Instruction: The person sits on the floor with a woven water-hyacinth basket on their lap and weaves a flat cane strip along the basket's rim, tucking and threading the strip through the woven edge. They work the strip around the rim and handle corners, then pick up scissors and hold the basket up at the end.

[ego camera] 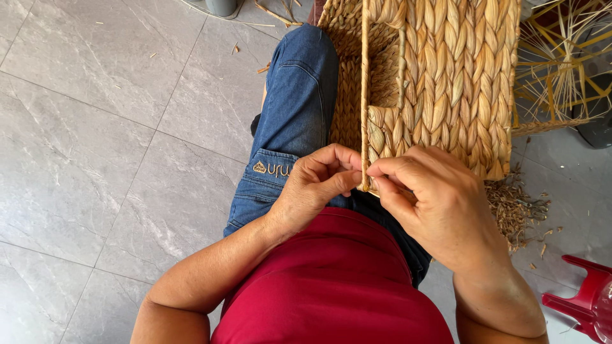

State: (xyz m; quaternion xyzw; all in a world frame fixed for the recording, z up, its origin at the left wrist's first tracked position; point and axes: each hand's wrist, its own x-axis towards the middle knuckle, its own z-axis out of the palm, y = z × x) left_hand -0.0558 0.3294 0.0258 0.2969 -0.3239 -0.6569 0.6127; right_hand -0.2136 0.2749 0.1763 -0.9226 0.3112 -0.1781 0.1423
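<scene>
A woven straw basket (446,76) of braided tan fibre rests on my lap, its open side facing left. A thin tan rod (364,89) runs straight down its rim. My left hand (315,185) pinches the lower end of that rod between thumb and fingers. My right hand (427,197) grips the basket's near corner and the fibre strand beside the rod, with the fingertips of both hands almost touching. I wear blue jeans (293,114) and a red shirt (331,280).
Grey floor tiles (95,159) spread to the left. A pile of straw trimmings (513,207) lies on the floor at the right. A bare wire-and-straw frame (561,64) stands at top right, and a red plastic stool (583,299) at bottom right.
</scene>
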